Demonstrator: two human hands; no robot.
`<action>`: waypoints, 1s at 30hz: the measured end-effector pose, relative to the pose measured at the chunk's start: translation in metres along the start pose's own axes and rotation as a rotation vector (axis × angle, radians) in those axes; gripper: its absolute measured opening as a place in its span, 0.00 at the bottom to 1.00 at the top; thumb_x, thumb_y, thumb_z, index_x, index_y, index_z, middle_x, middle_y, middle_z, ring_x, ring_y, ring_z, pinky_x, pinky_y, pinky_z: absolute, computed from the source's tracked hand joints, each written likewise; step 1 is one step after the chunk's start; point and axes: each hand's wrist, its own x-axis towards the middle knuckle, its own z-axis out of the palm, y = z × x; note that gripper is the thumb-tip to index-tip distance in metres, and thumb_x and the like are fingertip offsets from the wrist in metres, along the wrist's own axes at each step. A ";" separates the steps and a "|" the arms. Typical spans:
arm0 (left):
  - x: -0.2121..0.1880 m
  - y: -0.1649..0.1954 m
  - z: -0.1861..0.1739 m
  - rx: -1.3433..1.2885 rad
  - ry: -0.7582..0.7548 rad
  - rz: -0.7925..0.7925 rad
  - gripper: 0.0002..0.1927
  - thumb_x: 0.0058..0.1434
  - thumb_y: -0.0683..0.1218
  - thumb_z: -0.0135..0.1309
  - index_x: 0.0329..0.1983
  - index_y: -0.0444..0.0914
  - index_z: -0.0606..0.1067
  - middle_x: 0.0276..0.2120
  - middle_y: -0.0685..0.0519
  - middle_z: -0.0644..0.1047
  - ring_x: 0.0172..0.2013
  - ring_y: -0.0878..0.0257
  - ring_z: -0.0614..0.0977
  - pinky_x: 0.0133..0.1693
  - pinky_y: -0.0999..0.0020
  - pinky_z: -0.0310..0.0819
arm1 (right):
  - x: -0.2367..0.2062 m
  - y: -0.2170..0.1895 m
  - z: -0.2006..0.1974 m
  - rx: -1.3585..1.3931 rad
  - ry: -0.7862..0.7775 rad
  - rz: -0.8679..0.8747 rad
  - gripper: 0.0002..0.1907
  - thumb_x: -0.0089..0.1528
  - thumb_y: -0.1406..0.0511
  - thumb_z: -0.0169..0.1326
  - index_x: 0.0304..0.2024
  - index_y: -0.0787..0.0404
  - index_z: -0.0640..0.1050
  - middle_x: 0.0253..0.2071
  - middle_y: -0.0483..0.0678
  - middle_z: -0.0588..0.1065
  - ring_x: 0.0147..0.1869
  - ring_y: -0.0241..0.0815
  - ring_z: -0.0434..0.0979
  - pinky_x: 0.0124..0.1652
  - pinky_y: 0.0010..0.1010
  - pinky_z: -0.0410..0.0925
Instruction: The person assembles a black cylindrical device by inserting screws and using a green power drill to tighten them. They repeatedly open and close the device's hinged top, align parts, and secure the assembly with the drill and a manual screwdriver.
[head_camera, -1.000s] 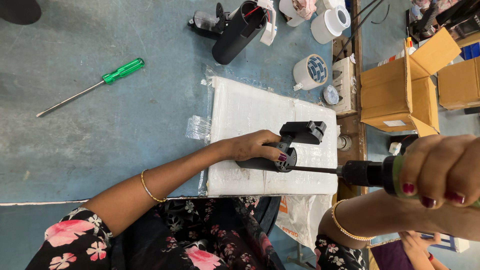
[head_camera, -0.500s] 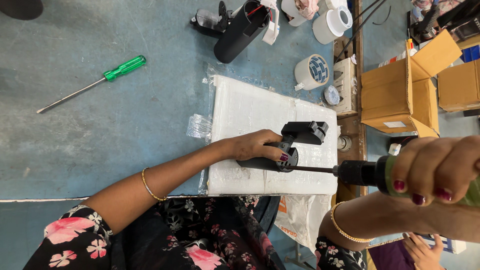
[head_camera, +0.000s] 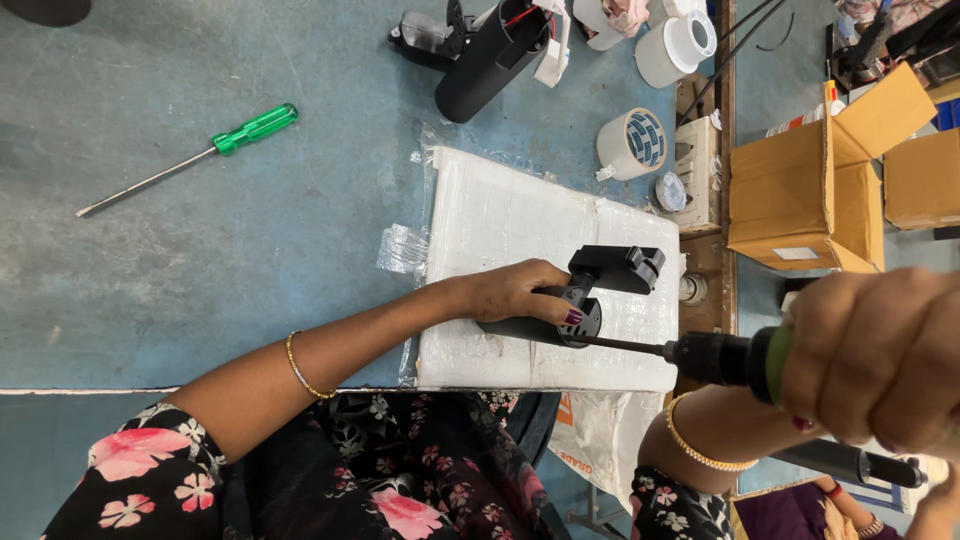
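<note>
My left hand (head_camera: 515, 292) grips a black cylindrical lamp fitting (head_camera: 575, 316) lying on a white foam pad (head_camera: 520, 225). A black bracket block (head_camera: 615, 268) stands up from the fitting. My right hand (head_camera: 875, 360), close to the camera, is wrapped around the green and black handle of a screwdriver (head_camera: 720, 358). Its thin shaft runs left and its tip meets the end of the fitting.
A second green-handled screwdriver (head_camera: 200, 152) lies on the blue table at the left. Another black cylinder fitting (head_camera: 485, 65) with wires, white tape rolls (head_camera: 632, 143) and open cardboard boxes (head_camera: 815, 190) sit at the back and right. The table edge (head_camera: 200, 390) runs by my body.
The right hand with the screwdriver has turned slightly at the handle; the fingers have shifted. The left hand and fitting stay where they were.
</note>
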 end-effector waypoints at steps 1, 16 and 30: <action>0.000 0.001 0.001 -0.015 -0.003 0.004 0.31 0.58 0.67 0.51 0.27 0.33 0.75 0.22 0.55 0.71 0.26 0.64 0.72 0.28 0.65 0.66 | -0.002 -0.003 0.002 -0.039 0.011 0.051 0.20 0.65 0.68 0.48 0.17 0.56 0.74 0.14 0.42 0.74 0.11 0.31 0.73 0.20 0.24 0.72; -0.008 0.020 0.020 0.006 0.265 -0.001 0.41 0.72 0.66 0.23 0.13 0.36 0.63 0.11 0.50 0.64 0.15 0.58 0.65 0.25 0.59 0.64 | -0.016 -0.022 -0.019 -0.166 -0.279 0.288 0.13 0.64 0.65 0.52 0.24 0.50 0.76 0.27 0.45 0.81 0.28 0.40 0.86 0.31 0.26 0.79; 0.000 -0.049 0.033 0.433 0.418 0.301 0.19 0.83 0.49 0.30 0.58 0.34 0.69 0.34 0.42 0.74 0.34 0.49 0.74 0.42 0.54 0.71 | -0.026 -0.026 0.007 -0.208 0.045 0.272 0.19 0.72 0.65 0.40 0.24 0.54 0.71 0.20 0.44 0.76 0.21 0.36 0.77 0.28 0.30 0.76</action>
